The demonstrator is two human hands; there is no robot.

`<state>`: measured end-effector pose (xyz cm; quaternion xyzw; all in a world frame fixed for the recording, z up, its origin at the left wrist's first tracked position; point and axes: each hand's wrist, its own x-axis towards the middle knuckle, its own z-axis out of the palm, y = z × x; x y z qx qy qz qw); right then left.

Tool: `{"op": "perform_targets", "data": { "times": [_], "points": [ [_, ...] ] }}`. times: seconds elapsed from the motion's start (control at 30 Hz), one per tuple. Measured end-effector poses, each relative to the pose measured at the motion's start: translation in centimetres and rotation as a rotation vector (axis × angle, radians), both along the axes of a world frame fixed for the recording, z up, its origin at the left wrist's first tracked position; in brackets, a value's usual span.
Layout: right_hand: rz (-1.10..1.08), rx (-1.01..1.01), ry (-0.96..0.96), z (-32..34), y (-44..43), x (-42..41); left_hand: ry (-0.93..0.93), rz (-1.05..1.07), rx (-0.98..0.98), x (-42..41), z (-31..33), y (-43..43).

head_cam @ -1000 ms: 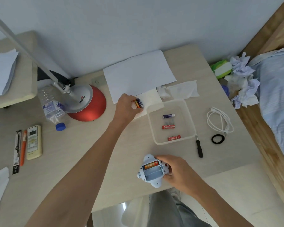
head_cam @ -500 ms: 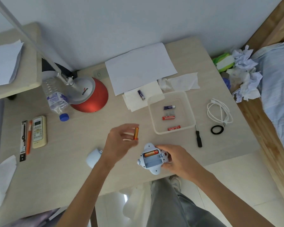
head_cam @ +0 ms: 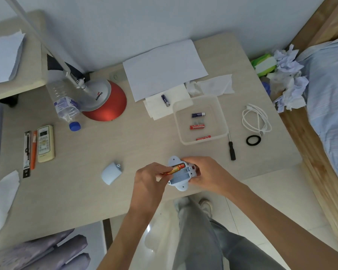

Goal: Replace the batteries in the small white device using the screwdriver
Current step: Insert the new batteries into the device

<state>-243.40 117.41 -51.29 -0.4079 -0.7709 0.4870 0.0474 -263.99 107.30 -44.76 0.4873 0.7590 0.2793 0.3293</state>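
The small white device (head_cam: pixel 179 177) lies near the table's front edge with its battery bay open and one orange battery seated inside. My right hand (head_cam: pixel 204 175) grips its right side. My left hand (head_cam: pixel 149 178) pinches a second orange battery (head_cam: pixel 169 171) whose tip reaches into the bay. The detached white cover (head_cam: pixel 111 173) lies to the left. The black-handled screwdriver (head_cam: pixel 231 150) lies to the right of the device, beside the clear tray (head_cam: pixel 223 121). A dark battery (head_cam: pixel 165 100) rests on a tissue behind the tray.
The tray holds three batteries, two red and one dark. A red lamp base (head_cam: pixel 107 106), a plastic bottle (head_cam: pixel 65 106), a remote (head_cam: pixel 45 143), a white cable (head_cam: pixel 257 118), a black ring (head_cam: pixel 253 140) and sheets of paper (head_cam: pixel 164 69) lie around the table.
My left hand picked an orange battery from the tissue at the back, carried it toward me and now has its tip at the device's open bay. The right hand stayed on the device.
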Motion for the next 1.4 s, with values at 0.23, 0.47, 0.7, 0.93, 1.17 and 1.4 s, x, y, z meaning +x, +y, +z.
{"op": "perform_targets", "data": {
  "times": [0.23,0.47,0.7,0.93,1.17,1.4],
  "points": [
    [0.013,0.022,-0.016,-0.2,0.2,-0.3,0.222,-0.187,0.052,0.5,-1.7,0.0],
    [0.016,0.038,0.002,-0.3,0.0,-0.3,0.204,-0.178,0.058,1.4,-2.7,0.4],
    [-0.009,0.035,0.001,-0.2,-0.1,-0.2,0.195,-0.146,0.057,1.3,-4.1,0.4],
    [-0.01,0.045,0.018,0.2,-0.4,-0.4,0.169,-0.141,0.104,0.8,-5.0,0.7],
    [-0.003,0.062,0.002,0.5,-0.5,-0.5,0.163,-0.127,0.152,0.8,-5.5,0.5],
    [-0.007,0.064,-0.037,0.4,-0.4,-0.6,0.068,-0.008,0.142,1.1,-5.3,0.1]
  ]
}}
